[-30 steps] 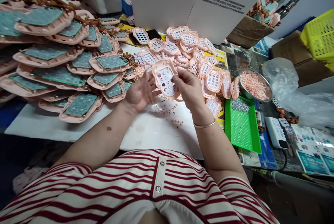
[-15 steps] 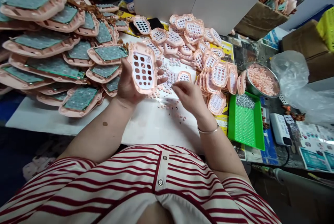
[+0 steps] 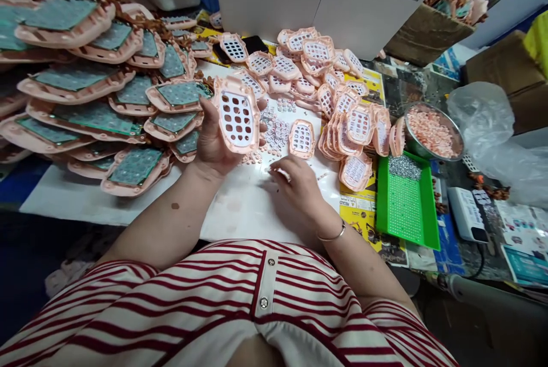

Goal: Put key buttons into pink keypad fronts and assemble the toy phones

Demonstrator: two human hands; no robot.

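Observation:
My left hand (image 3: 210, 141) holds up a pink plastic shell (image 3: 238, 143), thumb along one side and fingers round the other. Its white inner panel has rows of rounded holes and faces me. My right hand (image 3: 303, 189) is low over the white work surface (image 3: 244, 201), fingertips drawn together near some tiny loose pieces; whether something is between them I cannot make out. Just beyond it lies another pink shell (image 3: 302, 138) with small pieces in its holes. Small key-like pieces (image 3: 277, 130) are spread between the two hands.
Shells with green circuit boards (image 3: 132, 170) are stacked at left. More pink shells (image 3: 317, 50) pile up at the back and right. A green tray (image 3: 405, 204) of small metal parts and a metal bowl (image 3: 432, 130) of pink pieces stand at right, by a carton (image 3: 342, 7).
My right hand has moved down and left, nearer me, uncovering the shell on the surface. My left hand still holds its shell, now slightly further right in view.

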